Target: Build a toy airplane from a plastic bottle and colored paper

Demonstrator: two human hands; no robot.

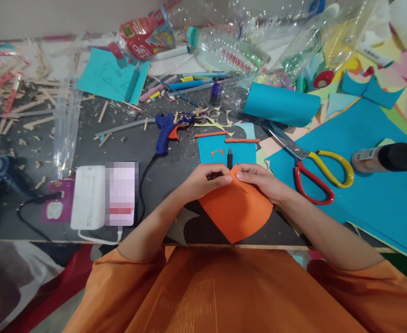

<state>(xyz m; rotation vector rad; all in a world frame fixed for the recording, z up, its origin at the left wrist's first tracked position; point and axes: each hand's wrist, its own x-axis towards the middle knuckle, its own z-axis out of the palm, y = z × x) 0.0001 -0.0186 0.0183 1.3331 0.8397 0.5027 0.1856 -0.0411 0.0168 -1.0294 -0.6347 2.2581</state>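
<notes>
Both hands pinch the far corner of a sheet of orange paper [234, 215] above the near part of the table. My left hand [208, 180] grips its left side between thumb and fingers. On the other side, my right hand [258, 178] holds the corner the same way, and a curved line shows on the paper beside it. Just beyond the hands, a black pen [230, 157] lies over a blue paper piece [210, 150]. Two thin orange paper strips [243, 140] and a small orange scrap [218, 152] rest there too.
Scissors [302, 155] with red and yellow handles lie at right on blue sheets [369, 203], near a black-capped bottle [399, 157]. A blue glue gun [167, 132] is left of centre. Farther left are a phone [122, 194] and power bank [88, 196]. Plastic bottles [227, 51] line the back.
</notes>
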